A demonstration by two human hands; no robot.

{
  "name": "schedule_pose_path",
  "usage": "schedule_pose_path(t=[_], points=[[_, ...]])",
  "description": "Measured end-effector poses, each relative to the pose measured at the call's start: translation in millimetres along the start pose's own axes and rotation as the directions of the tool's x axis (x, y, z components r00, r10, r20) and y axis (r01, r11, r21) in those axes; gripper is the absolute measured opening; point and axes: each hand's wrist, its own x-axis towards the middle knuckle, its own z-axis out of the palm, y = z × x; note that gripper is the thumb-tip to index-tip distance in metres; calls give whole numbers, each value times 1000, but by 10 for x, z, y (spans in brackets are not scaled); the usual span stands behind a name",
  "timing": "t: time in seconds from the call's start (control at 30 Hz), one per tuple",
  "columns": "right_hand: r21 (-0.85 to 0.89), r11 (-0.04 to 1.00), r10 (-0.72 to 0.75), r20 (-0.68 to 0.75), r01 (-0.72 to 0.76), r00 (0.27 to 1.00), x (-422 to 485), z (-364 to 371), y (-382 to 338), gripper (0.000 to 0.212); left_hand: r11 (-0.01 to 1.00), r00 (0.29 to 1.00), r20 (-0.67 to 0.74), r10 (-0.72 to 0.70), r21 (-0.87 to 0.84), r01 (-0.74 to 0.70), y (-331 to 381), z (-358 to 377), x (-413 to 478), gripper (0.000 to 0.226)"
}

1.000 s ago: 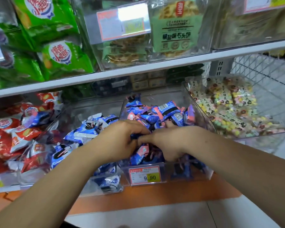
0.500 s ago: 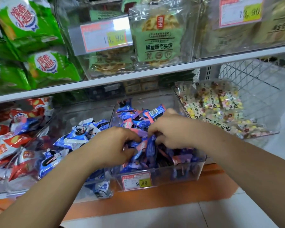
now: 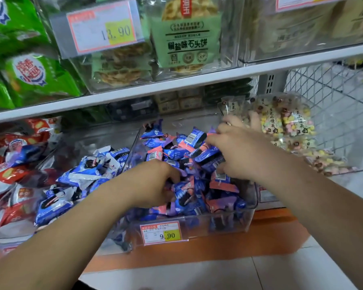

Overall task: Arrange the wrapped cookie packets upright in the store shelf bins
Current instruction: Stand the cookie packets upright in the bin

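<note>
Left hand: the left hand (image 3: 153, 183) is dug into the near part of the pile. Its fingers (image 3: 172, 174) are curled round some packets, but the tips are hidden.
Right hand: the right hand (image 3: 241, 151) is laid on the far right part of the pile. Its fingers (image 3: 215, 141) are spread out and pressed on the packets. No grip can be seen.
Cookie packets: the cookie packets (image 3: 189, 155) are heaped in the middle bin (image 3: 228, 225) on the lower shelf (image 3: 197, 250). Most are lying flat or tipped over, not standing up.
What changed: a moment ago both hands were held close together in the middle of the pile. Now the right hand has been moved away to the far right side, next to the candy bin (image 3: 344, 166). The left hand has been kept near the front.
What it means: the pile is likely being spread and sorted from two sides. The job looks only just started, because the packets are still mixed up.
Next: packets will need to be lifted and stood on end.
</note>
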Motion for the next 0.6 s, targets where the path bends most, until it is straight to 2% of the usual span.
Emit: schedule_pose_path(t=[0.07, 0.1, 0.2, 0.3, 0.37, 0.4, 0.47, 0.5, 0.53, 0.57, 0.6], points=[[79, 995, -51, -15, 52, 999, -11, -76, 46, 75, 991, 998, -68, -13, -134, 3, -57, -61, -22, 12], [178, 982, -62, 12, 59, 998, -20, -124, 53, 80, 978, 992, -122, -32, -210, 6, -85, -100, -34, 5], [429, 902, -86, 56, 54, 995, -33, -175, 5, 88, 910, 954, -265, -142, -415, 20, -107, -179, -23, 13], [448, 890, -100, 11, 84, 995, 8, -118, -55, 97, 828, 914, -336, -228, -561, 0, -28, -163, 5, 14], [442, 891, -118, -5, 108, 993, 21, -94, -114, 114, 757, 886, -370, -279, -652, -34, 36, -138, 18, 15], [444, 889, -123, -3, 111, 992, 16, -90, -161, 122, 685, 879, -363, -308, -726, -60, 67, -144, 22, 15], [483, 873, -97, 39, 66, 994, 14, -60, -264, 129, 420, 901, -288, -325, -897, -136, 114, -179, 17, 14], [495, 868, -76, 71, 31, 995, 26, -21, -296, 123, 315, 921, -255, -296, -936, -158, 118, -189, 11, 15], [491, 871, -59, 89, 8, 994, 50, 35, -305, 106, 288, 938, -246, -244, -942, -172, 112, -187, 10, 17], [469, 883, -45, 86, -1, 995, 79, 78, -301, 80, 354, 946, -257, -196, -919, -177, 94, -182, -2, 18], [432, 902, -38, 69, 4, 997, 94, 96, -283, 55, 484, 945, -284, -160, -857, -176, 58, -165, -10, 19]])
